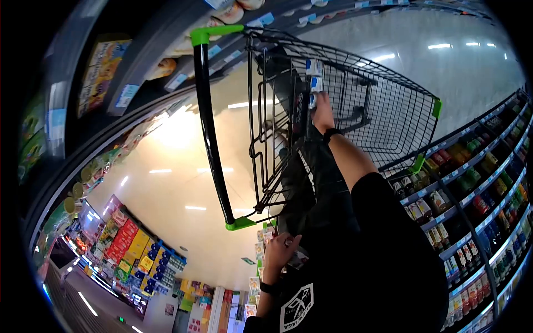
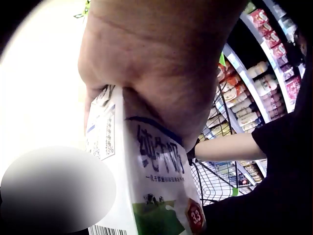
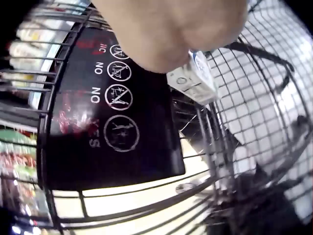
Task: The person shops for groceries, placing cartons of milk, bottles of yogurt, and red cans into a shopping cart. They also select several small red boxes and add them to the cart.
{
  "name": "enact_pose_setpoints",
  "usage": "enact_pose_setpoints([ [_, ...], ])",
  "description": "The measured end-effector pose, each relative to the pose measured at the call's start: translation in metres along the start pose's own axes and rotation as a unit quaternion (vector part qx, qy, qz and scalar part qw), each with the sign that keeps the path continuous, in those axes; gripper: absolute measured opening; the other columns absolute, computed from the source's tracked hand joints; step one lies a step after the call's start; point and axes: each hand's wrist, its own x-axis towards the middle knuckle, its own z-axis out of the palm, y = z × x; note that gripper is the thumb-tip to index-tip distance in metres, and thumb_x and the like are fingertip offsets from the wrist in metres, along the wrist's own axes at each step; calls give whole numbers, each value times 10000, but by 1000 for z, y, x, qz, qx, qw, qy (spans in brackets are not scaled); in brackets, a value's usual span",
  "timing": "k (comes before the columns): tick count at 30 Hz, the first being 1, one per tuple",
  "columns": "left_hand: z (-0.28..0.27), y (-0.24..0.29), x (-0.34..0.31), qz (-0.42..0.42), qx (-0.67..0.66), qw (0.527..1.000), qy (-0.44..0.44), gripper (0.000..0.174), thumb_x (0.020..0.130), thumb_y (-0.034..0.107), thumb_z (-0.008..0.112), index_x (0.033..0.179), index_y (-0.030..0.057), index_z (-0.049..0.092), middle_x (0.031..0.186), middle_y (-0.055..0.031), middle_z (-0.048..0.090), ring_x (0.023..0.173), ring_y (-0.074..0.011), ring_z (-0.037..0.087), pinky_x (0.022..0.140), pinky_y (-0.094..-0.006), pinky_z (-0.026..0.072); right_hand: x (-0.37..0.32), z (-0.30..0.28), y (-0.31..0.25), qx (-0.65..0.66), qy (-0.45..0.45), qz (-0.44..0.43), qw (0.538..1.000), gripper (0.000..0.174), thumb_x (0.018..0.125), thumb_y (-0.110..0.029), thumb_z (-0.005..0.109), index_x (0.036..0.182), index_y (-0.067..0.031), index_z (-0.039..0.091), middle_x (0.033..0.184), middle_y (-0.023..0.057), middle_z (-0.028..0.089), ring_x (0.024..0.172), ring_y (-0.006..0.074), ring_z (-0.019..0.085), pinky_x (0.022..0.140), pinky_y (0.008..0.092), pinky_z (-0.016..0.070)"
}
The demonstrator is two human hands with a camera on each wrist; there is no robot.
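Note:
My right hand point(image 1: 323, 114) reaches down into a black wire shopping cart point(image 1: 383, 130) with green corners. It grips a white and blue carton point(image 3: 195, 78), whose upper end is hidden behind the hand in the right wrist view. Two more white and blue cartons point(image 1: 315, 75) lie in a row beside that hand, near the cart's seat panel. Close to the body, my left hand point(image 1: 282, 250) holds a milk carton point(image 2: 161, 171) by its top. This carton has a green and white front, a red 3.3 badge and a barcode at the side.
A black seat panel point(image 3: 117, 142) with NO and YES pictograms stands inside the cart, next to the right hand. The cart's black handle point(image 1: 210, 127) lies at left. Shelves of bottles point(image 1: 466, 222) line one side, shelves with price tags point(image 1: 127, 95) the other.

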Motion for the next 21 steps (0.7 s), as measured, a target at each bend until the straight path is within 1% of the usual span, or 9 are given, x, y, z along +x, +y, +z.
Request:
enact_pose_setpoints([
  [1, 2, 1, -2, -5, 0, 1000, -4, 376, 898, 420, 766, 809, 59, 712, 725, -147, 722, 675, -350, 715, 593, -418, 550, -2, 5, 0, 114, 54, 120, 985, 421, 831, -45, 711, 1248, -24, 664, 1333, 209, 598, 1151, 381, 609, 901, 452, 550],
  [2, 3, 2, -1, -12, -7, 1000, -4, 369, 901, 409, 765, 807, 56, 710, 731, -144, 722, 677, -350, 714, 588, -419, 543, 0, 6, 2, 114, 53, 119, 985, 421, 831, -45, 711, 1248, -24, 664, 1333, 209, 598, 1151, 381, 609, 901, 452, 550],
  [4, 4, 7, 1, -21, -13, 1000, -4, 363, 905, 397, 764, 805, 53, 708, 737, -141, 722, 679, -349, 713, 583, -419, 537, -5, 19, 12, 265, -53, 294, 917, 502, 847, -128, 773, 1303, 6, 611, 1229, 224, 695, 1037, 355, 685, 876, 433, 544],
  [9, 7, 13, 6, -25, -4, 999, -36, 350, 897, 368, 775, 818, 32, 720, 731, -139, 726, 677, -325, 725, 599, -401, 545, -4, 74, 55, 328, -68, 317, 888, 436, 910, -85, 731, 1322, -10, 609, 839, 108, 695, 597, 159, 610, 552, 294, 476],
  [12, 8, 16, 4, -23, -16, 999, -30, 351, 892, 360, 781, 816, 24, 713, 740, -139, 728, 671, -328, 721, 597, -396, 539, 8, 74, 47, 429, -34, 385, 816, 445, 909, -94, 727, 1331, -22, 605, 747, 69, 635, 582, 150, 580, 549, 278, 468],
  [16, 7, 15, 2, -13, -31, 999, -26, 327, 885, 336, 794, 851, 19, 722, 735, -145, 724, 641, -304, 712, 591, -379, 534, -6, 39, 32, 290, -91, 368, 879, 424, 898, -136, 721, 1291, -6, 628, 803, 117, 689, 685, 213, 663, 621, 333, 522],
  [18, 3, 20, 8, -29, -54, 998, 2, 344, 894, 368, 789, 870, 30, 728, 746, -153, 715, 688, -306, 719, 613, -395, 536, -26, 8, 14, 222, -50, 211, 951, 461, 867, -239, 726, 1248, 12, 658, 1026, 237, 743, 926, 403, 722, 814, 449, 566],
  [19, -4, 31, 13, 11, -97, 995, 37, 339, 886, 338, 802, 896, 9, 725, 792, -174, 718, 715, -299, 712, 648, -382, 538, -34, -23, -1, 287, -95, 201, 932, 431, 865, -256, 703, 1196, 17, 665, 1030, 241, 736, 953, 432, 710, 845, 451, 560],
  [21, -5, 45, 26, 56, -185, 974, 115, 264, 901, 236, 781, 968, -7, 701, 878, -166, 707, 788, -282, 688, 716, -355, 533, -62, -79, -29, 396, -164, 164, 888, 342, 922, -197, 711, 1199, -3, 659, 952, 127, 748, 891, 216, 728, 790, 337, 562],
])
